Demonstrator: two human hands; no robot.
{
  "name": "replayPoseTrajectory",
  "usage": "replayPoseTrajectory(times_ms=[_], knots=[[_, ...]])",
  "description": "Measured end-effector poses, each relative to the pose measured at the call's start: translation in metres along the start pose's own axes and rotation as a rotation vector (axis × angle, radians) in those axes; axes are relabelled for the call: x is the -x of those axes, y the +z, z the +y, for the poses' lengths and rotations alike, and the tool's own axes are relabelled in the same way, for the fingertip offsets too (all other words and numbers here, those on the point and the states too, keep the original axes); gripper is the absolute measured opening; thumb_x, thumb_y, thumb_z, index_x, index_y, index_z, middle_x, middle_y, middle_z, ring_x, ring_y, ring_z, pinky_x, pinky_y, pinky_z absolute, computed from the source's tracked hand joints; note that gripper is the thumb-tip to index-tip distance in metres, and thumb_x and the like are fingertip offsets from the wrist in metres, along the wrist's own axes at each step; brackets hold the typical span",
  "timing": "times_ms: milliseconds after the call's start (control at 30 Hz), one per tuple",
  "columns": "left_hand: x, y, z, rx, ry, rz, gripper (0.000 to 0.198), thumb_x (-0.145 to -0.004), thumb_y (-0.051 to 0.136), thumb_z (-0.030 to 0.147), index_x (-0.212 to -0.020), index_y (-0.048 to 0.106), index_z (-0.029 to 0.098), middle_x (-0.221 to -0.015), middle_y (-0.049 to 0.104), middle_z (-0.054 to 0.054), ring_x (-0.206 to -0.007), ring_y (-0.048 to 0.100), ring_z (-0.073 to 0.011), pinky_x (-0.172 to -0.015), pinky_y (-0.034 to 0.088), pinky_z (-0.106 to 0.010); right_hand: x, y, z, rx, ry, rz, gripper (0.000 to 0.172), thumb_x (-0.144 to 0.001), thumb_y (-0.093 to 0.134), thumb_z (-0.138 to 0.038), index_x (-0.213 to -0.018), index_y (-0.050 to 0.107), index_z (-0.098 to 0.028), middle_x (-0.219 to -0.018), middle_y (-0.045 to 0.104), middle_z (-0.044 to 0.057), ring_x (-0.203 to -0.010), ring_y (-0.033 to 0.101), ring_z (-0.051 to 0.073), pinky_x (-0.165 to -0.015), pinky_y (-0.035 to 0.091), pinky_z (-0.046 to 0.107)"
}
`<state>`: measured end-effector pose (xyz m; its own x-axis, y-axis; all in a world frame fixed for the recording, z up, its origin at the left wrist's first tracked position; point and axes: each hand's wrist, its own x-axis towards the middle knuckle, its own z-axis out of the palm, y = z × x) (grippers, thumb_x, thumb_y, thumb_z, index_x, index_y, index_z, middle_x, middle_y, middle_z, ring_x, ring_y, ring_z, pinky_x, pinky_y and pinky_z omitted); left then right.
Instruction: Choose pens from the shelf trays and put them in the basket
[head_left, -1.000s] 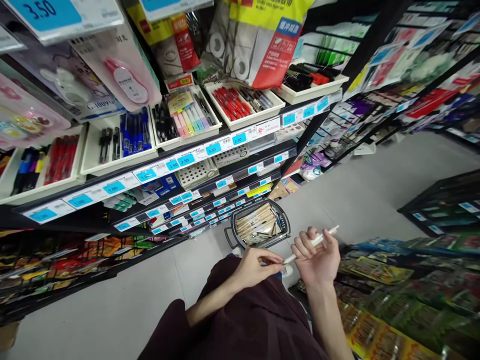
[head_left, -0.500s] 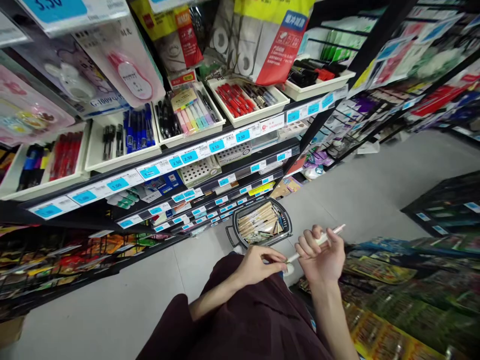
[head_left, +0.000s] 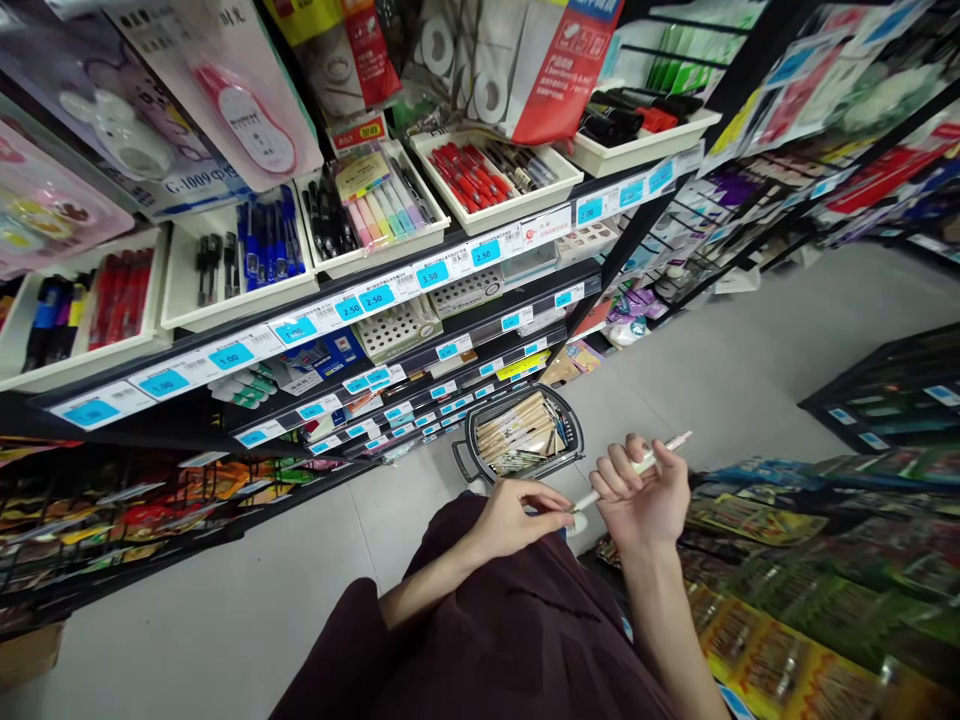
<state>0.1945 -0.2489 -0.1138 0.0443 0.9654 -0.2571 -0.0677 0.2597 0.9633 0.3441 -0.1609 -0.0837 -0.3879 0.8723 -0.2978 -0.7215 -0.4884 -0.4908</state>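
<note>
1. Dark maroon shirt [head_left: 480,620] lies just below the grip.
2. White pen [head_left: 588,500] slants between both hands, its pinkish end jutting past the right thumb. The right hand [head_left: 643,500] has its fingers curled closed round the barrel; the left hand [head_left: 517,520] pinches the lower tip, with no gap showing. Whether a cap sits under that pinch is too small to tell.
3. Against a second ago the hold is almost unchanged, with only a slight shift of view and hands. I judge that the handling at the tip goes on, neither hand having let go.
4. Right of the grip, packets [head_left: 810,600].
5. Beyond the grip, slightly left, the basket [head_left: 540,467] holds pale sticks [head_left: 517,425].
6. Farther, a tray [head_left: 525,212] of red pens [head_left: 466,172].
</note>
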Motion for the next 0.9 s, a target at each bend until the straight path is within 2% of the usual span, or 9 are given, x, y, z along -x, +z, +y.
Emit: replayPoseTrajectory(times_ms=[300,533,900], knots=[[0.004,0.001,-0.005,-0.032,0.064,0.015,0.027,-0.075,0.078,0.027,-0.101,0.074,0.02,-0.093,0.076,-0.005,-0.085,0.071,-0.0173,-0.083,0.057,-0.027,-0.004,-0.001,-0.003,-0.11,-0.043,-0.022,0.027,-0.091,0.05,-0.036,-0.069,0.044,-0.021,-0.049,0.022,-0.01,-0.04,0.015,0.007,-0.037,0.019,0.018],[0.002,0.003,-0.006,-0.033,0.128,0.034,0.021,-0.078,0.076,0.028,-0.098,0.074,0.02,-0.094,0.076,-0.005,-0.085,0.071,-0.0177,-0.084,0.059,-0.03,-0.005,-0.009,-0.007,-0.193,-0.024,-0.014,0.028,-0.094,0.044,-0.036,-0.071,0.04,-0.022,-0.051,0.021,-0.01,-0.04,0.014,0.008,-0.037,0.018,0.019],[-0.003,0.001,-0.001,-0.057,0.122,0.042,0.021,-0.079,0.075,0.029,-0.097,0.074,0.019,-0.093,0.076,-0.006,-0.087,0.073,-0.0194,-0.087,0.059,-0.032,-0.008,-0.01,-0.01,-0.205,-0.023,-0.033,0.025,-0.091,0.045,-0.032,-0.07,0.035,-0.023,-0.051,0.02,-0.01,-0.041,0.014,0.008,-0.038,0.017,0.02]])
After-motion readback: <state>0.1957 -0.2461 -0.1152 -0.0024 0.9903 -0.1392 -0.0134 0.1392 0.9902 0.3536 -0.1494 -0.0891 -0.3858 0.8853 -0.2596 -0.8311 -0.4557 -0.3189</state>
